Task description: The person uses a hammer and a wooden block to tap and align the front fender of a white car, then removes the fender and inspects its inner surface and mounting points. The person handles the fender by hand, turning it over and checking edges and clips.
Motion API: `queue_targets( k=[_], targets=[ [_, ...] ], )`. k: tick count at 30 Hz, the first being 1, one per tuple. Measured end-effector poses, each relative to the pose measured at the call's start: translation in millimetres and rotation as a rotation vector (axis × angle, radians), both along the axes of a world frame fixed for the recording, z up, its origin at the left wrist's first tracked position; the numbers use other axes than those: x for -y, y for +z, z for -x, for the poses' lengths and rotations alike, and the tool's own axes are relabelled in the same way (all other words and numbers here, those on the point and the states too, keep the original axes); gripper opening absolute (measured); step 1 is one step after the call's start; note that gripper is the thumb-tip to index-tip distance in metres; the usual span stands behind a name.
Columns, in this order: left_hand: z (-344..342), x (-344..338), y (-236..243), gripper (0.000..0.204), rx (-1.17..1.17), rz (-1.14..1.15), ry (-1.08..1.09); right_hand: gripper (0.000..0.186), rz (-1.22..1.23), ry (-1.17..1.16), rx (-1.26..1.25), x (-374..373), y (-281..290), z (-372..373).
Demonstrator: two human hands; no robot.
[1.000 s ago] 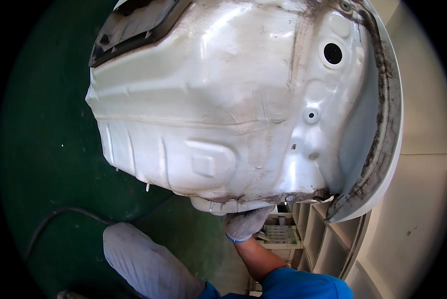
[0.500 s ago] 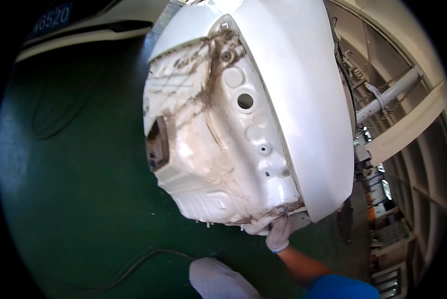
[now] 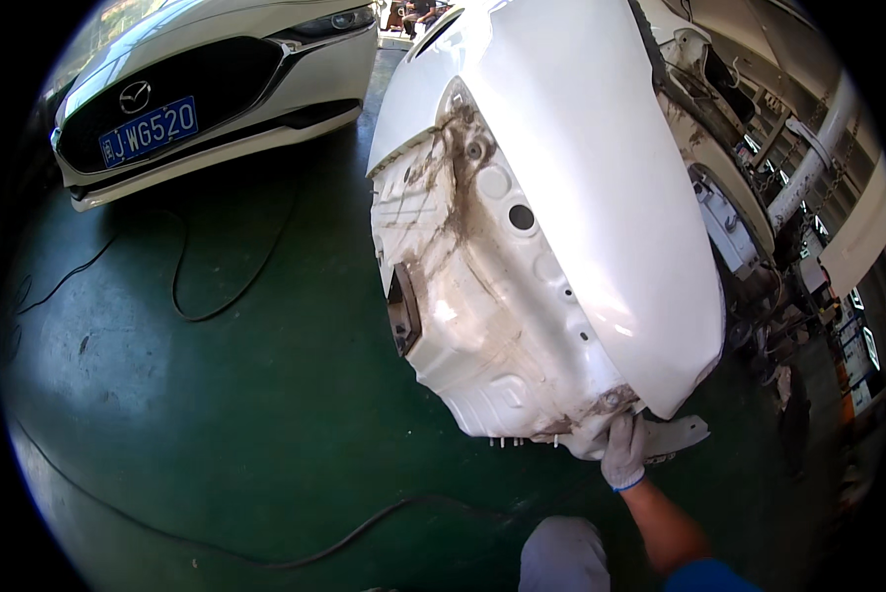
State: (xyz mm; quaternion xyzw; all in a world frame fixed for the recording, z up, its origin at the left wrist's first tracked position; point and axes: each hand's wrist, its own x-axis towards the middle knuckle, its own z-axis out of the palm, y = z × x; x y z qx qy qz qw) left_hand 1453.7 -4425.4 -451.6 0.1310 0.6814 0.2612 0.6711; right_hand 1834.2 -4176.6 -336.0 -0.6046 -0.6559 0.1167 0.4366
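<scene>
A large white car body section (image 3: 502, 345) with dirt-streaked inner metal stands at the centre, its smooth outer panel (image 3: 581, 178) on the right side. My right hand (image 3: 623, 452), in a white knit glove, is closed on its lower corner, under a dirty patch of metal. Part of the fingers is hidden against the metal. A pale strip with holes (image 3: 682, 434) sticks out to the right, just past the glove. My left hand is out of view.
A white car (image 3: 265, 94) stands on the green floor (image 3: 245, 395) at the far left. A dark cable (image 3: 344, 541) snakes across the floor, with another loop (image 3: 206, 318) farther off. My grey-clad knee (image 3: 563, 557) shows below. Chains and a pale pipe (image 3: 808, 178) are at right.
The view has shifted, so the body section sits farther right and more of the white car shows. My right hand stays at the same lower corner.
</scene>
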Motion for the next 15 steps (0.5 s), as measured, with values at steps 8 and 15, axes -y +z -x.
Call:
queue_targets(
  k=[8,15],
  targets=[
    [15,-3,-12,0.022,0.218,-0.092,-0.371,0.044,0.013,0.040,-0.131,-6,14,21],
    [-22,-139,35,0.054,0.480,-0.417,-0.676,0.042,0.055,0.064,-0.097,-1,44,18]
  ],
)
